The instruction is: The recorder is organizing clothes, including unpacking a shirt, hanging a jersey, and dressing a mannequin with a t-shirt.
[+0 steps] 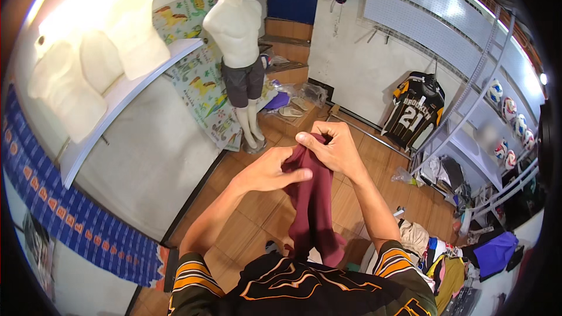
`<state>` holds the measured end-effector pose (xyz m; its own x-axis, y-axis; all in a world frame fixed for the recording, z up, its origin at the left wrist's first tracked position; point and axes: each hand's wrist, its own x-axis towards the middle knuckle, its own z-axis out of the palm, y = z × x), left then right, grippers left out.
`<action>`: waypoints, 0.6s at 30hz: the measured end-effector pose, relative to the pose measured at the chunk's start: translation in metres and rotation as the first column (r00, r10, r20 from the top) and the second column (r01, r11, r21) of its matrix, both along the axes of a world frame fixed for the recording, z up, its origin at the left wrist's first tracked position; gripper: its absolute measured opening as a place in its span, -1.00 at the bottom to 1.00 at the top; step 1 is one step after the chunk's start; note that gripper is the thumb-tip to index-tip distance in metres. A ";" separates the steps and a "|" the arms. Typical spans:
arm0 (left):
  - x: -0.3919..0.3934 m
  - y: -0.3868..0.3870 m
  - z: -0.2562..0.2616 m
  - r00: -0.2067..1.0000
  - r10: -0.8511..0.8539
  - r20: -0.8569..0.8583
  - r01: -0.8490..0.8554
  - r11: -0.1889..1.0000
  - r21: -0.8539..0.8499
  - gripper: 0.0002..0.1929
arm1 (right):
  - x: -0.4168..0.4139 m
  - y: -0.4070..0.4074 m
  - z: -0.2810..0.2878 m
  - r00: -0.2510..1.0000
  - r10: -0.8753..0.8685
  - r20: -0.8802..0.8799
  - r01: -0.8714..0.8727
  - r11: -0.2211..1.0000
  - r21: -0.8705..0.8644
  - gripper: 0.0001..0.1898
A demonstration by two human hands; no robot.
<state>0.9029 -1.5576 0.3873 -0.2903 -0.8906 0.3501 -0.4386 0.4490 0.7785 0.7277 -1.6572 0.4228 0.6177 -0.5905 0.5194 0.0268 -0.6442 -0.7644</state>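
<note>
A maroon cloth garment (314, 204) hangs in front of my body, held up near chest height. My right hand (336, 147) pinches its top edge between thumb and fingers. Lower and to the left, my left hand (276, 171) grips its side, the thumb lying across the front and the fingers mostly hidden behind the cloth. Long folds run down the garment, and its lower end reaches close to my dark shirt. Its exact kind cannot be told from this angle.
A white mannequin (232, 30) in dark shorts (243, 79) stands ahead. Mannequin torsos (136, 30) rest on the left wall shelf (131, 92). A black jersey (412, 109) hangs on the far wall. Clothes (443, 259) are heaped at right, below a rack with balls (509, 107).
</note>
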 end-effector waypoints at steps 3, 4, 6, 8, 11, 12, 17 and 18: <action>0.038 -0.045 0.018 0.995 -0.094 -0.044 0.102 0.959 0.264 -0.67 | 0.012 -0.041 0.000 0.999 0.045 0.000 -0.045 0.999 0.026 -0.59; 0.042 -0.062 0.013 0.968 -0.115 -0.223 0.135 0.988 0.080 -0.74 | 0.014 -0.051 -0.004 0.993 0.109 -0.054 -0.105 0.992 0.075 -0.63; 0.057 -0.084 0.023 0.951 -0.061 -0.304 0.110 0.983 0.146 -0.73 | 0.009 -0.075 -0.012 0.834 0.132 -0.536 -0.136 0.990 0.032 -0.53; 0.079 -0.113 0.031 0.963 -0.034 -0.266 0.072 0.989 0.132 -0.72 | 0.015 -0.092 -0.008 0.568 0.102 -0.817 -0.213 0.977 -0.026 -0.44; 0.100 -0.156 0.035 0.996 0.073 -0.052 -0.074 0.997 -0.023 -0.69 | 0.018 -0.145 -0.039 0.751 0.240 -0.615 -0.128 0.967 0.221 -0.50; 0.101 -0.162 0.043 0.981 0.077 -0.181 -0.059 0.993 0.104 -0.68 | 0.025 -0.158 -0.041 0.875 0.239 -0.421 -0.167 0.965 0.200 -0.58; 0.125 -0.218 0.033 0.981 0.122 0.153 -0.114 0.992 -0.058 -0.56 | 0.060 -0.253 -0.012 0.943 0.211 -0.256 -0.158 0.964 0.211 -0.78; 0.131 -0.230 0.034 0.945 0.192 0.265 -0.199 0.980 0.003 -0.55 | 0.069 -0.274 -0.006 0.955 0.134 -0.265 -0.085 0.979 0.188 -0.79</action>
